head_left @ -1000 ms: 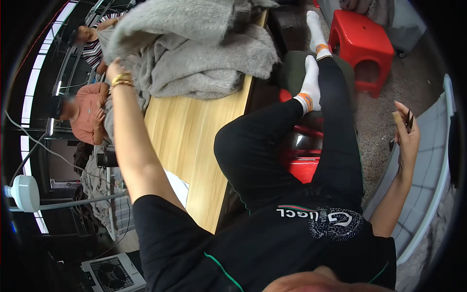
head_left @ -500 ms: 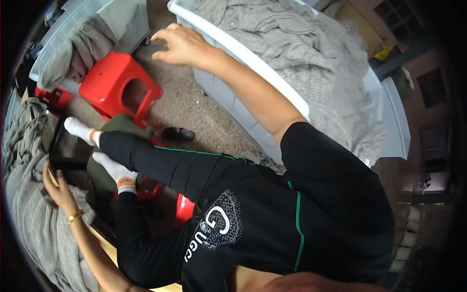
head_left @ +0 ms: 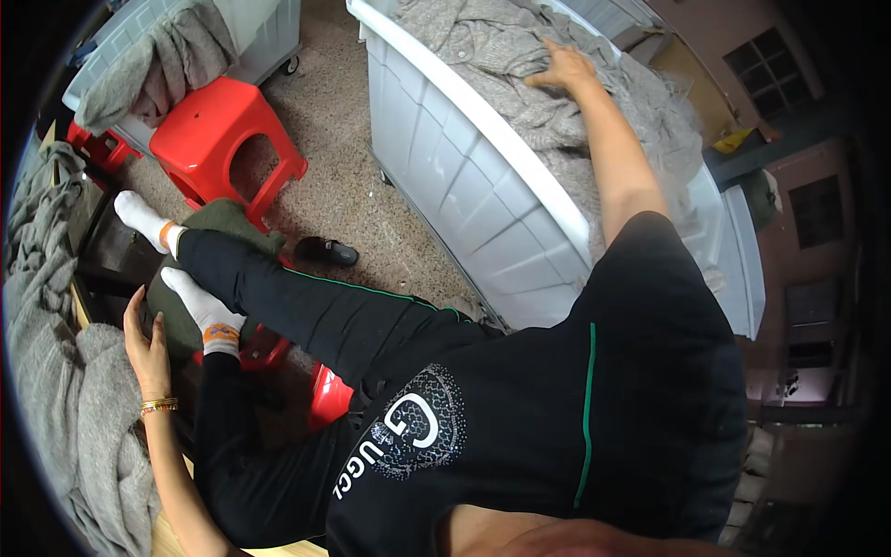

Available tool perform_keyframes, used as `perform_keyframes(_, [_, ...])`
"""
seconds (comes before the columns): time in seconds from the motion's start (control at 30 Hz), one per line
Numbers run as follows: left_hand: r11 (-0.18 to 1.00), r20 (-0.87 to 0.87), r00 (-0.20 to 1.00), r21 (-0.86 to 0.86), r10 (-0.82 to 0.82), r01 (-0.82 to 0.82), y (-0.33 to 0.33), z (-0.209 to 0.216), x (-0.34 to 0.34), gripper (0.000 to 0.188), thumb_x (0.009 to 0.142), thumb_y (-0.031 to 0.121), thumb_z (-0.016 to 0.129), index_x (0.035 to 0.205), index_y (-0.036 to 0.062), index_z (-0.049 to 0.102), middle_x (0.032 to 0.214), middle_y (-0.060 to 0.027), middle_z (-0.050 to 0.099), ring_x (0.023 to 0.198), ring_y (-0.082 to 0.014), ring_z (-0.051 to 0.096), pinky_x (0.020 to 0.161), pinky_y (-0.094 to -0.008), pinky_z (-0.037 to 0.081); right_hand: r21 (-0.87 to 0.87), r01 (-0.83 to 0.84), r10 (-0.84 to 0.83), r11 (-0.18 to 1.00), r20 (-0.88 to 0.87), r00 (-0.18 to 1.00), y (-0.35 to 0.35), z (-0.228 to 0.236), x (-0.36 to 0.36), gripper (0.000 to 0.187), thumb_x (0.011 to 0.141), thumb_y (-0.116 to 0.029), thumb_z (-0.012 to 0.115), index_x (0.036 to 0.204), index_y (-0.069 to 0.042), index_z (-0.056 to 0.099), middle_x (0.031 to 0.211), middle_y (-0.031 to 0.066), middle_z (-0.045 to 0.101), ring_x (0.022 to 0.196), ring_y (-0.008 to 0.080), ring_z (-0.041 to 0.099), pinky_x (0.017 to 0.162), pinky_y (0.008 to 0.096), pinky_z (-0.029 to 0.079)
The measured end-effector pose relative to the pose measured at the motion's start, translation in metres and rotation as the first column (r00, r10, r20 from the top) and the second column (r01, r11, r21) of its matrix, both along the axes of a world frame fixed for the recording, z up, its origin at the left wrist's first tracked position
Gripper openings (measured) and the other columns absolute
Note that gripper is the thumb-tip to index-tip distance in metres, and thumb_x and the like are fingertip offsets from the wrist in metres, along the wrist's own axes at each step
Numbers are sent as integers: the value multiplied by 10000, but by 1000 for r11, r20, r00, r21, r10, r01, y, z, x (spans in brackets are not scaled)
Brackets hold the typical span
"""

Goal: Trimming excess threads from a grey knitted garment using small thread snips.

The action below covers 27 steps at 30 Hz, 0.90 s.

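Observation:
My right hand (head_left: 568, 69) reaches over a large pale bin and rests on or just above the heaped grey knit garments (head_left: 506, 65) in it. Its fingers are spread, and I see no cloth gripped between them. At the lower left, my left hand (head_left: 147, 348), with gold bangles at the wrist, is held up with fingers apart and nothing in it. Beside that hand lies a long pile of grey knitwear (head_left: 97, 390) along the left side. The pale bin (head_left: 455, 158) has a white rim and ribbed sides.
A red plastic stool (head_left: 209, 130) stands on the speckled floor. Behind it, another pale bin (head_left: 264, 32) on wheels has grey knitwear (head_left: 172, 60) over its edge. A dark slipper (head_left: 327, 251) lies near my stretched legs. My socked feet rest by an olive cushion (head_left: 237, 223).
My right hand has swung right, from above the floor by the stool to the garments in the bin. My left hand has shifted slightly right, off the edge of the knitwear pile.

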State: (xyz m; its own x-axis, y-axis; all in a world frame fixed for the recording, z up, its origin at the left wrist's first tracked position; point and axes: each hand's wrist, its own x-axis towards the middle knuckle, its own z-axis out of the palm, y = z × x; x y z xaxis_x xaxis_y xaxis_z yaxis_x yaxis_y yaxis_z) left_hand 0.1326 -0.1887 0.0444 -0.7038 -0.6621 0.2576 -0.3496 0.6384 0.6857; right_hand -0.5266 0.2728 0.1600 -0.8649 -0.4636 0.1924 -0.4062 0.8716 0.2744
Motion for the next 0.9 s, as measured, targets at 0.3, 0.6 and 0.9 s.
perform_keyframes(0.3, [988,38,999,152,8,-14,-12,-28,2,513,902,8,603,1398,70,489,1441,-101,491,1374,-223,412,1135,-357,280,-250,4,47,968,200,979,40,-33,-56,820,664,-484,811,1324,-64,567,1128,192,667,1037,291,633,899,369,488])
perform_keyframes(0.6, [975,-17,999,218,36,-32,-14,-25,9,517,891,-13,600,1392,39,483,1441,-109,491,1381,-224,404,1133,-344,286,-861,372,551,348,509,662,28,6,40,279,848,-241,696,994,-4,671,715,3,646,398,28,422,349,184,274])
perform_keyframes(0.9, [988,-16,1000,156,10,-8,-13,-21,-4,527,871,-65,582,1381,25,482,1418,-119,492,1373,-221,405,1138,-331,290,-855,508,991,106,133,16,-40,103,170,167,872,-105,640,956,39,649,800,115,681,466,77,571,441,173,472])
